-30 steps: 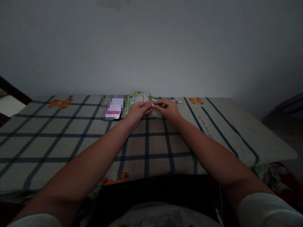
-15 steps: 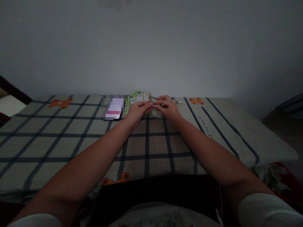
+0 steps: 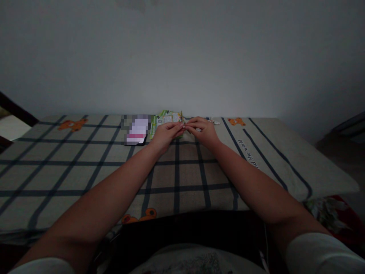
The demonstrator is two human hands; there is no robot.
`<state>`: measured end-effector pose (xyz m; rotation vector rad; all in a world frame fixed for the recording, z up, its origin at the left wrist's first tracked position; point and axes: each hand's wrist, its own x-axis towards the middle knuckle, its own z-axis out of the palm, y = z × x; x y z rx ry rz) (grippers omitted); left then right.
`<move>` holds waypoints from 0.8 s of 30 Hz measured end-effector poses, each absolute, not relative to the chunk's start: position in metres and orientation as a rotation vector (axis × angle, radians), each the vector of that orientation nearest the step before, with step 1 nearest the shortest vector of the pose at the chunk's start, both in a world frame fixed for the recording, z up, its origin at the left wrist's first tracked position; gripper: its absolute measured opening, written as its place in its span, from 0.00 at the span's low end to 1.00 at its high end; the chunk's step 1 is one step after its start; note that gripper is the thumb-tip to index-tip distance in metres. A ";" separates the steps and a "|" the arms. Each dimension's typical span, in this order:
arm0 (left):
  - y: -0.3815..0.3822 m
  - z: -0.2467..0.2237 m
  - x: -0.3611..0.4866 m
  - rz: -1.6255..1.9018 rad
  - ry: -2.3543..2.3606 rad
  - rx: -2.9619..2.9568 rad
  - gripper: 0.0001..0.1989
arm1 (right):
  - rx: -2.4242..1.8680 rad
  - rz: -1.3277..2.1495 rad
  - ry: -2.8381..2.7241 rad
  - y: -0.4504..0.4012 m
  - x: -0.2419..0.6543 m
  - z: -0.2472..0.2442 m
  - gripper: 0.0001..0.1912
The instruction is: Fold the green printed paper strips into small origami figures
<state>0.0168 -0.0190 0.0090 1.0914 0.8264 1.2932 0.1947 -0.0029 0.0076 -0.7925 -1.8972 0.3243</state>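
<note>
My left hand [image 3: 167, 134] and my right hand [image 3: 204, 130] meet at their fingertips over the far side of the table. Thumb and fingers of each are pinched together around something small and pale, too small to name and mostly covered by the fingers. Just behind my left hand lies a green and white printed packet [image 3: 168, 118], partly hidden by that hand. A crumpled white scrap [image 3: 216, 121] rests beyond my right hand, close to the wall.
A phone [image 3: 138, 129] with a lit, partly blurred screen lies left of the packet. The checked tablecloth [image 3: 182, 175] with orange bears covers the table up to the grey wall [image 3: 182, 57]. A red patterned cloth [image 3: 339, 217] shows at the lower right.
My right hand's fingers have drawn slightly lower and closer together at the fingertips. My left hand, the packet and the phone stay almost where they were.
</note>
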 end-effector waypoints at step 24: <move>-0.018 0.007 0.016 1.261 0.806 1.079 0.17 | -0.754 0.464 -1.847 0.001 0.196 0.006 0.07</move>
